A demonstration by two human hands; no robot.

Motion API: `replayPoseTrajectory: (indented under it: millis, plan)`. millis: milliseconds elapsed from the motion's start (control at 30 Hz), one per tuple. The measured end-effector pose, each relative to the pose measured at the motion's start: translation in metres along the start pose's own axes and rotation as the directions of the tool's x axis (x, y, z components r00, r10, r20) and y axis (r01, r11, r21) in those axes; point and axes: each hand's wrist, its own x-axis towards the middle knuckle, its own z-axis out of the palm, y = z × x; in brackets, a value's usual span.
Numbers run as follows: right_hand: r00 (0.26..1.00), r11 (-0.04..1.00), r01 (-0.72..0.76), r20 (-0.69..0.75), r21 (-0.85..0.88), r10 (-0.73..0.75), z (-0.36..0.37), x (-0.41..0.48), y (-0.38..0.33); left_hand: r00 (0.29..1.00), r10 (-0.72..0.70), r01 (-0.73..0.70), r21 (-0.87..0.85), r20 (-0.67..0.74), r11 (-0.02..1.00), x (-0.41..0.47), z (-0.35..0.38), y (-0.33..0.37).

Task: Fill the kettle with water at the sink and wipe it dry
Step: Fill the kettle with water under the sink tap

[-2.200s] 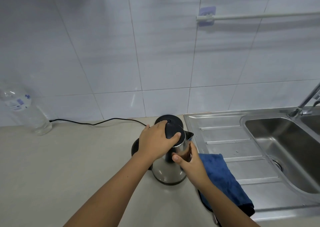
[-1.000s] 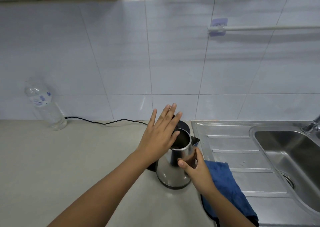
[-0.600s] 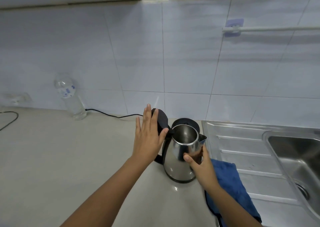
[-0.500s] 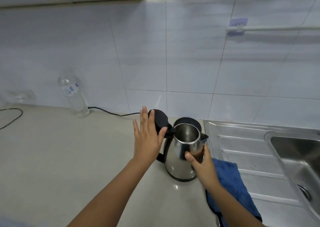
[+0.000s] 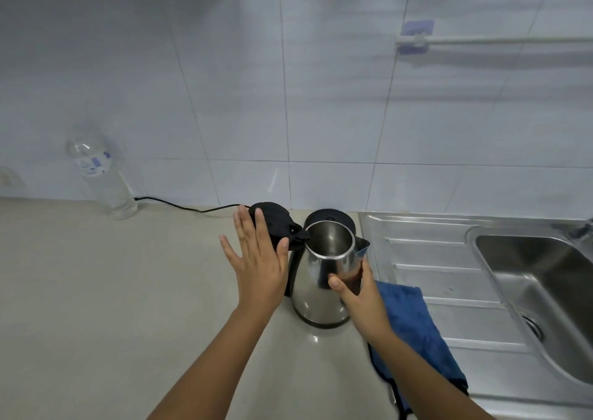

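A steel kettle (image 5: 316, 294) stands upright on the beige counter, left of the sink. Its black lid (image 5: 272, 224) is swung back on its hinge, and the inside shows bare metal. My right hand (image 5: 359, 294) grips the kettle's body just under the spout. My left hand (image 5: 256, 259) is flat with fingers spread, beside the raised lid and over the handle, holding nothing. A blue cloth (image 5: 414, 326) lies on the edge of the draining board, partly under my right forearm. The steel sink basin (image 5: 545, 291) is at the right.
The kettle's round black base (image 5: 330, 217) sits behind it, its black cord (image 5: 186, 207) running left along the wall. A clear plastic bottle (image 5: 102, 179) stands at the back left. A rail (image 5: 494, 39) hangs on the tiled wall. The tap (image 5: 582, 229) barely shows at the right edge.
My left hand pushed the lid from shut to fully swung back, then opened flat beside it. My right hand kept its grip on the kettle's body. The camera shifted left.
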Motion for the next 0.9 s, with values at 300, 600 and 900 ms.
replayPoseTrajectory:
  millis: [300,600,900]
  plan:
    - [1.0,1.0,0.017,0.0,0.01,-0.017,0.0,-0.001,-0.001,0.983,-0.055,0.124,-0.407,0.177,0.905,-0.035,0.007,-0.019]
    - [1.0,0.999,-0.025,-0.002,0.022,0.025,-0.001,-0.001,-0.002,0.829,0.053,0.334,-0.57,0.556,0.751,0.01,0.012,-0.045]
    - [0.999,0.999,-0.035,-0.014,0.011,0.035,0.002,0.001,-0.005,0.842,-0.067,0.436,-0.602,0.536,0.669,0.02,0.031,-0.041]
